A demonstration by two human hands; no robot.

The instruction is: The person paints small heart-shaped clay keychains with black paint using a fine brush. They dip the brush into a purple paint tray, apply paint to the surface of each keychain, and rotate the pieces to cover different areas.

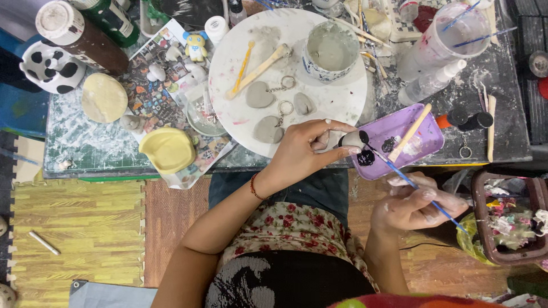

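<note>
Left hand (pixel 302 153) pinching a small grey clay figure with a black-painted end (pixel 354 139) between thumb and fingertips, held just over the near edge of the cluttered grey work surface (pixel 502 85). Right hand (pixel 414 205) closed around a thin blue-handled paintbrush (pixel 412 183), off the surface's near edge and above the lap, the brush tip touching the figure's black end. Just beyond the figure, a shallow purple plastic tray (pixel 425 128) with black paint blobs and a pale wooden stick (pixel 410 132) lying across it, its near corner overhanging the surface's edge. Left of the tray, a round white turntable board (pixel 342 102) carrying three grey clay hearts with key rings (pixel 268 128), a white cup of grey water (pixel 331 51) and a wooden modelling tool (pixel 260 69); the board's near rim just beside the left hand's knuckles. Further left, a yellow clay dish (pixel 168 149) near the edge and a flat round cream clay disc (pixel 104 97). Open room only below the edge: yellow foam floor mat (pixel 74 234) on the left, lap in between. To the right, a dark red basket of scraps (pixel 508 219) close by the brush's end.
</note>
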